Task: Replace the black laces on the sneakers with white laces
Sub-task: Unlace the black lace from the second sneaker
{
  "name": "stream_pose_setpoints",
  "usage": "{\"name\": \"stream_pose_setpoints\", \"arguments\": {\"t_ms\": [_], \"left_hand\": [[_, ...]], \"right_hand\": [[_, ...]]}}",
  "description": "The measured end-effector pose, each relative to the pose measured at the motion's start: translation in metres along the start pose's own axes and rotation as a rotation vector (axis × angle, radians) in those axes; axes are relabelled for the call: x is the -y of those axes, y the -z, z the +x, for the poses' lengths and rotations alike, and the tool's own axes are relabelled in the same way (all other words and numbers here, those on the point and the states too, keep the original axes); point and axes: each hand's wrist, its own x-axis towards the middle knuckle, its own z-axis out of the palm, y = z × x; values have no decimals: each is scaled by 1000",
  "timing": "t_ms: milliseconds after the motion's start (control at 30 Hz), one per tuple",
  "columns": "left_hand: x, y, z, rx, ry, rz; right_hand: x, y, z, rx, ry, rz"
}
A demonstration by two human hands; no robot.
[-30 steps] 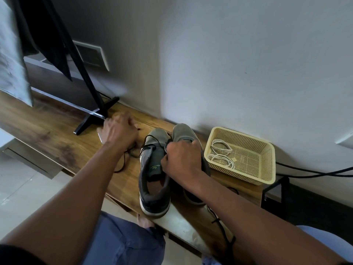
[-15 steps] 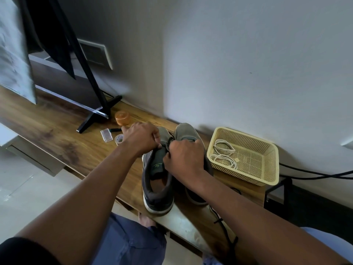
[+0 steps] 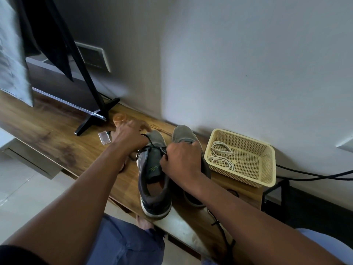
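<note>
Left hand [image 3: 129, 135] now farther from sneaker [image 3: 153, 175]

Two sneakers [image 3: 155, 175] side by side at frame centre on counter [image 3: 57, 134]. Basket [image 3: 267, 169] just right of them w/ laces [image 3: 221, 155] inside. TV stand foot [image 3: 89, 121] upper left; small box [image 3: 104, 138] btwn it & sneakers.

Head view, steeply downward, close over bench [image 3: 57, 138]
</note>
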Motion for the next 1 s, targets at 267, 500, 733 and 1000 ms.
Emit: {"name": "stream_pose_setpoints", "arguments": {"t_ms": [267,500,733,1000], "left_hand": [[-9,-7,-1,131,-81,178],[-5,-5,2,40,-16,-56],[13,-3,2,-300,227,-53],[0,-3,-2,183,-128,44]], "right_hand": [[0,0,1,-15,-8,9],[-2,-2,2,-28,-46,47],[4,-4,-1,-40,-40,71],[2,-3,-1,-46,-38,58]]}}
